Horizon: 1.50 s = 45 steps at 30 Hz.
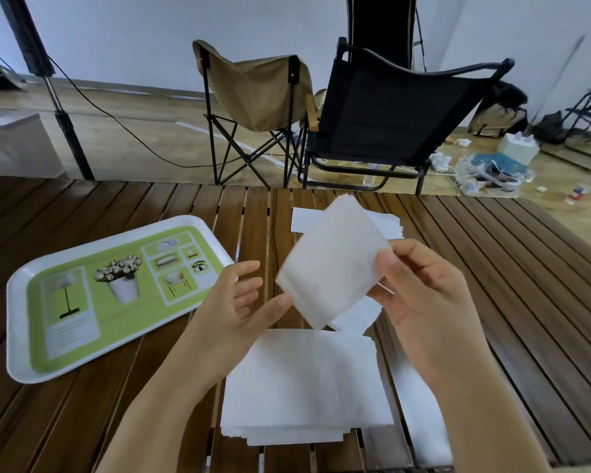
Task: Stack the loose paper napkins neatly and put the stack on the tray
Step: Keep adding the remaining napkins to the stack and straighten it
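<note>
Napkin (333, 264) pinched in right hand (420, 295), tilted above stack (307, 384). Left hand (232, 302) nearer, fingers loose, unladen.

A tan folding chair (253, 93) and a black folding chair (389, 110) stand beyond a slatted wooden table (82, 404). Cables and clutter (485, 169) litter the floor.

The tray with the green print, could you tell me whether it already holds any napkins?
It is empty: the tray shows only its printed pictures, while the napkin stack lies on the table beside it.
</note>
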Available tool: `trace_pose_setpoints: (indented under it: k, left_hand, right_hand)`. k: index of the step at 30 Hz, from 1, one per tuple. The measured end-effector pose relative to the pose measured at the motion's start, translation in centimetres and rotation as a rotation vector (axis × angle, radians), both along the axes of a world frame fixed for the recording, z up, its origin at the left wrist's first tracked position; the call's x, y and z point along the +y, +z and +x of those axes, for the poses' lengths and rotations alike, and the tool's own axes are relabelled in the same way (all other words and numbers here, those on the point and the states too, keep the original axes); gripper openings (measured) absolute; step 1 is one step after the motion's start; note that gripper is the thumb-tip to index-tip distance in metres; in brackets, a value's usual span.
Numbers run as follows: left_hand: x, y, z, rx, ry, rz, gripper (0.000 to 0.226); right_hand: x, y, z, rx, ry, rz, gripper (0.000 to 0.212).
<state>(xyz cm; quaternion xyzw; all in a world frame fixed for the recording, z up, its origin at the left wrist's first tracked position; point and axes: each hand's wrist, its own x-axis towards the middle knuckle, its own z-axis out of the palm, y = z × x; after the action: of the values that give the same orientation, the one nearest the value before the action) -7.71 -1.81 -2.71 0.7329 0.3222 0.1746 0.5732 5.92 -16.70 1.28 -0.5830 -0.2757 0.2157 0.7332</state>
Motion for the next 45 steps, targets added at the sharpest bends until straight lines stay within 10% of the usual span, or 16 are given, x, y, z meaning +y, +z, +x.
trace_pose_setpoints:
  k: [8,12,22,45]
  left_hand:
    - [0.3,0.9,-0.6,-0.100,0.087,-0.295,0.036]
    - [1.1,1.1,-1.9,0.054,-0.005,-0.291,0.032]
    - [1.6,0.5,-2.8,0.506,-0.252,-0.332,0.018]
    - [1.5,-0.7,-2.1,0.733,-0.289,-0.252,0.029]
  right_hand:
    - [-0.6,0.9,-0.2,0.368,0.111,0.139,0.007]
    - [-1.9,0.1,1.1,0.309,0.109,-0.191,0.038]
    - [-2.3,-3.0,2.0,0.075,0.208,-0.942,0.031]
    - [-1.1,-4.7,2.5,-0.087,0.328,-1.224,0.020]
